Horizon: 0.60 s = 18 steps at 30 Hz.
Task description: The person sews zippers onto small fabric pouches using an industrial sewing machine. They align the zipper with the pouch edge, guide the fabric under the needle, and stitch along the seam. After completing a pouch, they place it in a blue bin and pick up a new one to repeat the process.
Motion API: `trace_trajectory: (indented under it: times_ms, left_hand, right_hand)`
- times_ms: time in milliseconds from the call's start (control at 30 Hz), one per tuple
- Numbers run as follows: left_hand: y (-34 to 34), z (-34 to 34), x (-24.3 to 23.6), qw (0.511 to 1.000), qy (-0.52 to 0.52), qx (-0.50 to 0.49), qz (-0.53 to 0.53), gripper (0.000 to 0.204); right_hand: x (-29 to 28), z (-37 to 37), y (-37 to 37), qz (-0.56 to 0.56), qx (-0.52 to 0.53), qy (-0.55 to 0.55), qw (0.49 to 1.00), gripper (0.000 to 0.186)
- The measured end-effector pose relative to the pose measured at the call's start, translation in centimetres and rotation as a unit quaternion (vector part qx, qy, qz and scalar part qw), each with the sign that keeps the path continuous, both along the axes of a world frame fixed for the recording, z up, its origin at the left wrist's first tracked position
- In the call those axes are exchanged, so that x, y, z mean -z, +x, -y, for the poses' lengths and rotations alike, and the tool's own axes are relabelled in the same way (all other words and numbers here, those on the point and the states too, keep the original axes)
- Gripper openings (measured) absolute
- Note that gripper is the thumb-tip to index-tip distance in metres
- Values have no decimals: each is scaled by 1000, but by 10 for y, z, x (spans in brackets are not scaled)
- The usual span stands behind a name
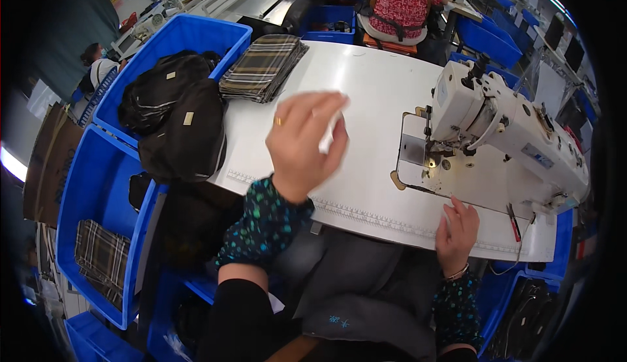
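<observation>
Plaid fabric pieces (266, 66) lie stacked at the far left of the white table (372, 127), just beside the black bags (186, 130), while the left hand (304, 148) hovers nearer, seemingly empty, its thumb parted from curved fingers. The right hand (460, 236) is at the table's front edge near the sewing machine (499, 123), fingers loosely bent, nothing seen in them. No plaid piece shows at the machine, so stitching looks not under way; how much is done or left cannot be told.
</observation>
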<state>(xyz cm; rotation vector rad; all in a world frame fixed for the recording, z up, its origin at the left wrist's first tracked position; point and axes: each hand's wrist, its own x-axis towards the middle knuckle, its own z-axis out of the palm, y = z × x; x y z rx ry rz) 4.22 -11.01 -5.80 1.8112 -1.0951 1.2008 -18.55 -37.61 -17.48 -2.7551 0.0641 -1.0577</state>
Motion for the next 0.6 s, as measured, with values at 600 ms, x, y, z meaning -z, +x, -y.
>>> trace_trajectory:
  times_ms: [600]
  left_hand:
    - [79, -18, 15, 843, 268, 65, -461, 37]
  right_hand:
    - [4, 8, -8, -1, 8, -15, 1000, 24]
